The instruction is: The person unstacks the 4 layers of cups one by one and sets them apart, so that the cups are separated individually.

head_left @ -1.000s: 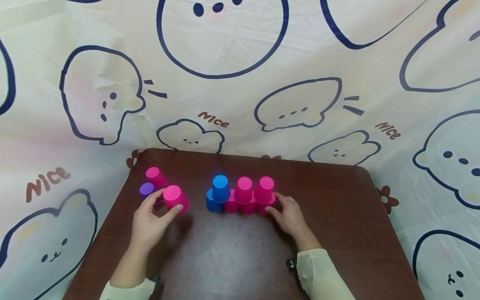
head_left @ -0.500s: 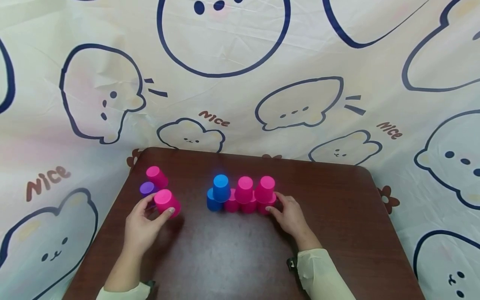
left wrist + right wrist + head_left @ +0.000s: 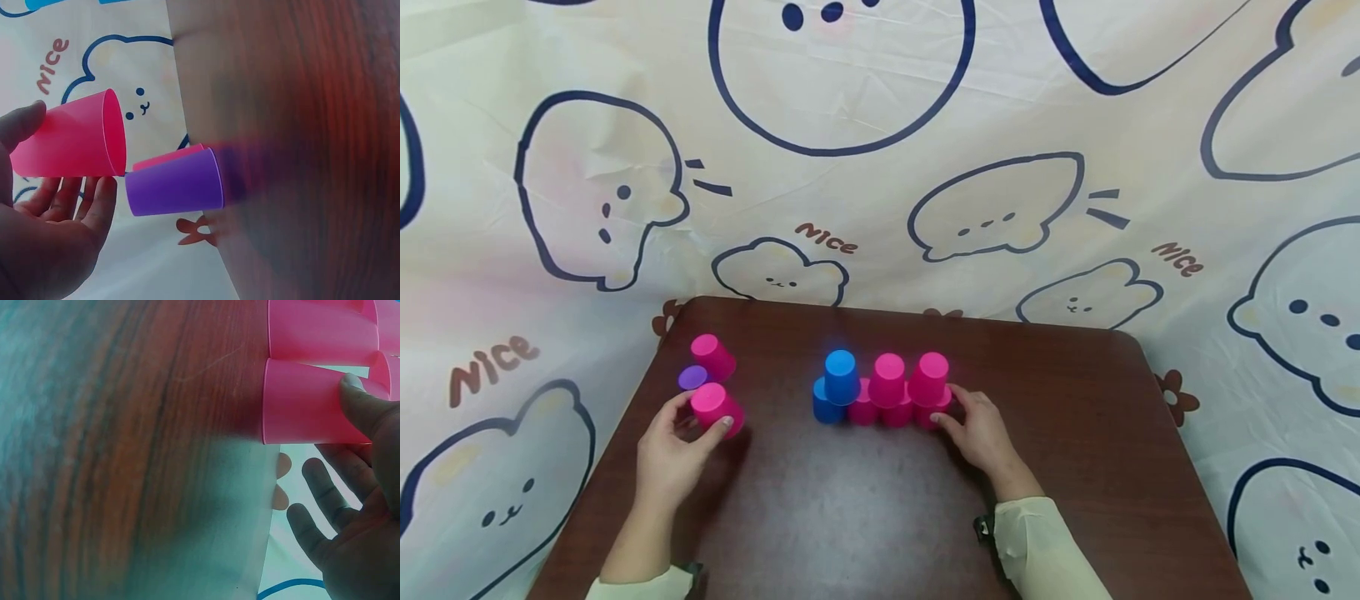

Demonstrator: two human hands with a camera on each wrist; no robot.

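My left hand (image 3: 668,458) grips an upside-down pink plastic cup (image 3: 713,405) between thumb and fingers. In the left wrist view, that cup's open rim is clear of the table. Close by stand a purple cup (image 3: 692,377) and another pink cup (image 3: 713,357). My right hand (image 3: 983,437) holds the rightmost lower pink cup (image 3: 306,403), thumb in front and a finger behind, other fingers spread. This cup ends a row of inverted cups, one blue (image 3: 827,403) and the rest pink. On the row sit a blue cup (image 3: 842,375) and two pink cups, one (image 3: 889,377) in the middle.
The dark brown wooden table (image 3: 865,508) has rounded far corners. A pale cloth (image 3: 880,200) printed with cartoon animals hangs behind it and at both sides. The purple and pink pair stands near the table's left edge.
My left hand has carried its pink cup leftward and slightly down, close in front of the purple cup. My right hand and the stacked row stay where they were.
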